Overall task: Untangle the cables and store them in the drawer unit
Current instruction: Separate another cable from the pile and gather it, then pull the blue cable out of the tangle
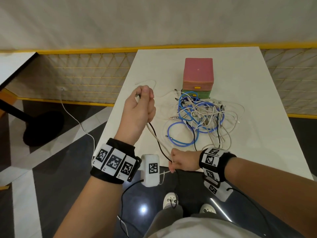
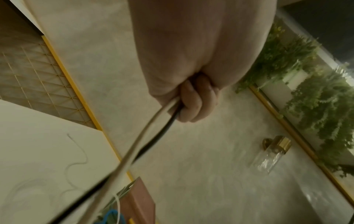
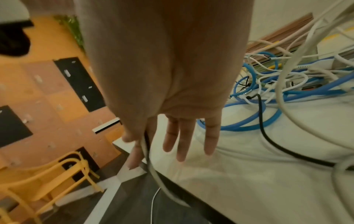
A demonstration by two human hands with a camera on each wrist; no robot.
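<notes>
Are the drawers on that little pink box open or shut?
Shut. Both drawer fronts on the box sit flush; the cable pile lies outside on the table.

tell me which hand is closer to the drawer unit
Left. The left hand is raised over the table beside the cable pile, left of the drawer unit. The right hand is back at the table's near edge.

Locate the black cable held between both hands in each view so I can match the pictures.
Head: black cable runs at centre from left hand down to right hand.
Left wrist: black cable runs from the fist toward lower left.
Right wrist: black cable is pinched beside the thumb, lower centre.
Shared landmark: white cable alongside it.
</notes>
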